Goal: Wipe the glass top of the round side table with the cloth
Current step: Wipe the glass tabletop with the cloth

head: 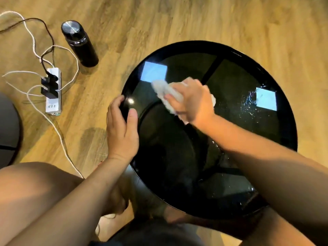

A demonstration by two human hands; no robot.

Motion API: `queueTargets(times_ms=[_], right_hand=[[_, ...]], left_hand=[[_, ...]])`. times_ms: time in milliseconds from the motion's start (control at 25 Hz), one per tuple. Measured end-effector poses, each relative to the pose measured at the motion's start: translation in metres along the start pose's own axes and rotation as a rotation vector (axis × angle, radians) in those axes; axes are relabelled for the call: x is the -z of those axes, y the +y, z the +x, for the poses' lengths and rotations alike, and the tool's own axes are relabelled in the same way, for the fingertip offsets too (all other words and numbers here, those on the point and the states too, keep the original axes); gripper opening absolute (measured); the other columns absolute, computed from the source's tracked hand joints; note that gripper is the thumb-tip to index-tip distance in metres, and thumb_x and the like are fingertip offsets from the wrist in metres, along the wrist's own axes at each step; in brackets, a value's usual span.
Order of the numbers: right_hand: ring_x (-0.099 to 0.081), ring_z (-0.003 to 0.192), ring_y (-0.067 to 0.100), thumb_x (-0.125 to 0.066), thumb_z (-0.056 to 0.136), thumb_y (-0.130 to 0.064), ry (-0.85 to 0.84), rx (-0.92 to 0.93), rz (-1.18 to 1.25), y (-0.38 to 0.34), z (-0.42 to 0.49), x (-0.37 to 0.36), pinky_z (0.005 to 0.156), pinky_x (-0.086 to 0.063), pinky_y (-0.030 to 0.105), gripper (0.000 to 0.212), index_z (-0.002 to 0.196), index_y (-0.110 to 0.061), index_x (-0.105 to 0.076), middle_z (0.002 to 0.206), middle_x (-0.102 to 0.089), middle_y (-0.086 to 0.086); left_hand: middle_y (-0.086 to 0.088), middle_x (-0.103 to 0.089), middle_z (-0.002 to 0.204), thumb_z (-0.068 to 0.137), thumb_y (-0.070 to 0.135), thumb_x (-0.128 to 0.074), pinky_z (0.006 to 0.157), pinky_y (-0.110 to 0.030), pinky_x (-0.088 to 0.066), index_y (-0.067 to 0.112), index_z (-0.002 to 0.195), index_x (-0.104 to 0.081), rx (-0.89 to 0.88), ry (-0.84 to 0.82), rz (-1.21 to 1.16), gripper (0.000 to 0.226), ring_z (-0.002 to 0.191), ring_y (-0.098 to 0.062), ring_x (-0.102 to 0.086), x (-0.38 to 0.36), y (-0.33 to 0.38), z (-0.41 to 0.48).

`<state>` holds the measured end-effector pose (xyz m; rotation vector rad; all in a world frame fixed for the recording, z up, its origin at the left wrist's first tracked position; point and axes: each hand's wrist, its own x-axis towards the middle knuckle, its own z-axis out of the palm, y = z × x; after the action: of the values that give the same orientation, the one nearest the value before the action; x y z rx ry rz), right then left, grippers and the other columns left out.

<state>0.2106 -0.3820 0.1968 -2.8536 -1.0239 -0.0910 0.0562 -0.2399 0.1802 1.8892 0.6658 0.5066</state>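
Observation:
The round side table (276, 139) has a black rim and a dark glass top, and it stands on the wooden floor in front of me. My right hand (193, 102) presses a crumpled white cloth (164, 90) onto the glass left of the table's centre. My left hand (122, 128) grips the table's left rim, thumb on the glass and fingers over the edge. Water droplets (248, 105) glisten on the right side of the glass and near the front edge. Part of the cloth is hidden under my right hand.
A black flask (79, 43) stands on the floor to the upper left. A white power strip (52, 90) with black plugs and several loose cables lies left of the table. My bare knee (33, 189) is at the lower left. A dark round object (8, 128) sits at the left edge.

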Motion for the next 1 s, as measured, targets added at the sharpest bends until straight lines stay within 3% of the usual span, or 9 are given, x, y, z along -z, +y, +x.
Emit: queueTargets(times_ms=[160, 280, 440, 560, 720, 800, 840, 920, 1000], right_hand=[[-0.059, 0.103, 0.044, -0.040, 0.093, -0.057, -0.014, -0.524, -0.029, 0.186, 0.014, 0.024, 0.089, -0.050, 0.050, 0.048, 0.119, -0.020, -0.058, 0.111, -0.063, 0.023], [-0.059, 0.103, 0.049, -0.038, 0.092, -0.055, -0.036, -0.669, -0.051, 0.229, 0.021, 0.024, 0.086, -0.050, 0.049, 0.053, 0.121, -0.015, -0.054, 0.113, -0.063, 0.029], [-0.058, 0.102, 0.048, -0.042, 0.094, -0.047, 0.057, -0.626, 0.001, 0.166, 0.014, 0.019, 0.082, -0.048, 0.047, 0.044, 0.115, -0.011, -0.058, 0.110, -0.062, 0.029], [-0.058, 0.091, 0.037, -0.043, 0.094, -0.048, 0.075, -0.405, 0.022, 0.056, -0.031, 0.007, 0.072, -0.039, 0.037, 0.037, 0.111, -0.020, -0.059, 0.101, -0.062, 0.015], [-0.053, 0.083, 0.031, -0.064, 0.081, -0.045, -0.038, -0.044, 0.247, -0.087, -0.096, 0.008, 0.070, -0.035, 0.039, 0.033, 0.108, -0.025, -0.064, 0.091, -0.059, 0.008], [-0.054, 0.092, 0.031, -0.057, 0.087, -0.048, -0.083, 0.040, 0.209, -0.072, -0.099, 0.013, 0.076, -0.036, 0.042, 0.034, 0.114, -0.029, -0.064, 0.100, -0.061, 0.006], [-0.054, 0.096, 0.031, -0.049, 0.089, -0.050, -0.100, -0.015, 0.142, -0.046, -0.095, 0.017, 0.077, -0.037, 0.043, 0.031, 0.111, -0.032, -0.063, 0.103, -0.061, 0.005], [-0.055, 0.099, 0.033, -0.045, 0.086, -0.050, -0.070, -0.280, -0.030, 0.030, -0.083, 0.021, 0.078, -0.043, 0.043, 0.029, 0.102, -0.031, -0.061, 0.107, -0.061, 0.007], [-0.053, 0.110, 0.037, -0.059, 0.085, -0.041, -0.077, -0.499, -0.101, 0.128, -0.076, 0.027, 0.089, -0.046, 0.046, 0.035, 0.117, -0.026, -0.057, 0.119, -0.057, 0.015]], left_hand=[[0.006, -0.031, 0.154, 0.094, 0.048, -0.033, 0.117, -0.033, -0.020, 0.029, 0.146, -0.027, 0.095, -0.086, 0.003, 0.056, 0.141, -0.006, -0.026, 0.000, -0.001, -0.001], [0.008, -0.029, 0.156, 0.094, 0.051, -0.032, 0.115, -0.026, -0.017, 0.029, 0.148, -0.026, 0.080, -0.105, 0.034, 0.058, 0.141, -0.001, -0.023, 0.000, -0.004, 0.003], [0.009, -0.029, 0.156, 0.095, 0.048, -0.033, 0.117, -0.025, -0.017, 0.029, 0.148, -0.027, 0.082, -0.100, 0.028, 0.056, 0.140, 0.002, -0.023, 0.000, -0.004, 0.005], [0.008, -0.029, 0.156, 0.093, 0.052, -0.032, 0.114, -0.022, -0.017, 0.031, 0.147, -0.028, 0.089, -0.122, 0.035, 0.058, 0.140, 0.000, -0.023, 0.001, -0.003, 0.003], [-0.003, -0.033, 0.155, 0.100, 0.044, -0.030, 0.112, -0.023, -0.021, 0.021, 0.147, -0.029, 0.051, -0.084, 0.075, 0.053, 0.142, -0.015, -0.029, 0.002, 0.002, 0.004], [-0.006, -0.035, 0.155, 0.100, 0.045, -0.027, 0.115, -0.035, -0.024, 0.021, 0.148, -0.029, 0.078, -0.058, 0.095, 0.053, 0.142, -0.021, -0.032, 0.002, 0.004, -0.006], [-0.005, -0.031, 0.157, 0.099, 0.047, -0.025, 0.117, -0.040, -0.022, 0.024, 0.148, -0.027, 0.084, -0.060, 0.127, 0.054, 0.143, -0.021, -0.029, 0.001, 0.004, -0.015], [0.002, -0.016, 0.163, 0.099, 0.051, -0.021, 0.120, -0.040, -0.011, 0.030, 0.150, -0.020, 0.066, -0.092, 0.228, 0.055, 0.149, -0.015, -0.014, -0.004, 0.003, -0.042], [0.007, -0.006, 0.165, 0.100, 0.052, -0.019, 0.120, -0.038, -0.003, 0.033, 0.151, -0.014, 0.030, -0.108, 0.289, 0.055, 0.149, -0.009, -0.003, -0.007, 0.002, -0.062]])
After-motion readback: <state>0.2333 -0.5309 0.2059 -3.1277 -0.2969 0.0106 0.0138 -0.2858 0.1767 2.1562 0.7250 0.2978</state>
